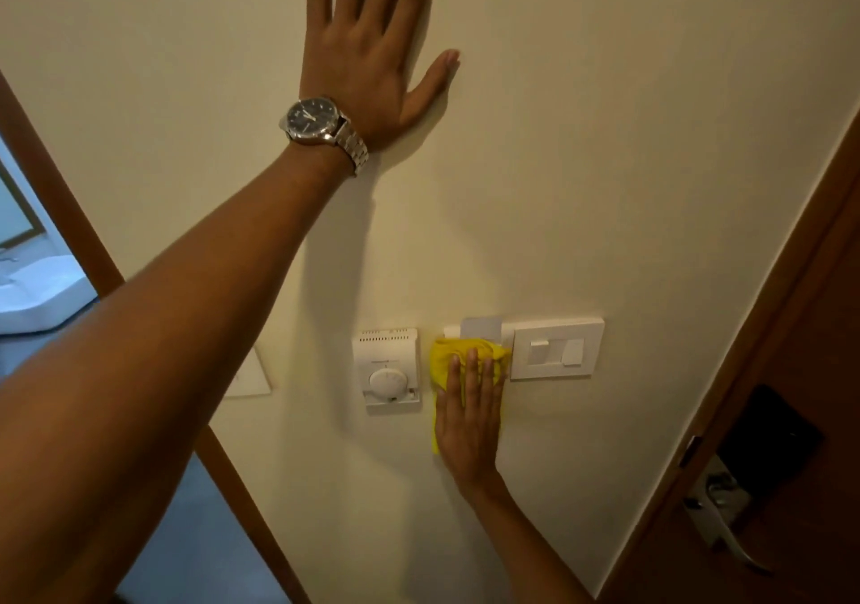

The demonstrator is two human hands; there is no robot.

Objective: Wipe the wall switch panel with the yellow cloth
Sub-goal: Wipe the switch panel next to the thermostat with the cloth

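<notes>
My right hand [470,422] presses the yellow cloth [449,353] flat against the cream wall, fingers pointing up. The cloth covers most of a small white panel with a card slot [481,326], of which only the top edge shows. Directly to its right is the white wall switch panel [556,347] with two rockers, touching the cloth's right edge. My left hand [367,40] lies flat and spread on the wall high above, holding nothing, a steel wristwatch [314,120] on its wrist.
A white thermostat [388,370] with a round dial hangs just left of the cloth. Another white plate [251,377] is half hidden behind my left forearm. A brown door with a lever handle [723,529] stands at right; a doorway with a white basin [37,291] is at left.
</notes>
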